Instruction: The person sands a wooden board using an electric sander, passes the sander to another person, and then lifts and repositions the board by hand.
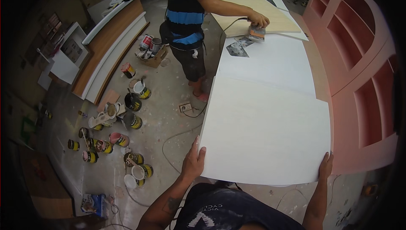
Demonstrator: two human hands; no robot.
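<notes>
A large white panel (266,132) lies flat in front of me, its near edge close to my body. My left hand (194,160) grips its left edge near the near corner, thumb on top and the other fingers partly hidden beneath. At the opposite corner my right hand (325,166) holds the right edge, its fingers partly hidden by the panel. Beyond it lies another white board (270,60) with a dark, dusty sheet of sandpaper (240,47) on it.
A co-worker in a striped shirt (186,14) presses a corded sander (256,32) near a pale wooden board (249,12). Pink arched shelving (338,77) stands along the right. Several paint cans (101,146) crowd the floor at left, by a cable (167,141) and a socket box (185,107).
</notes>
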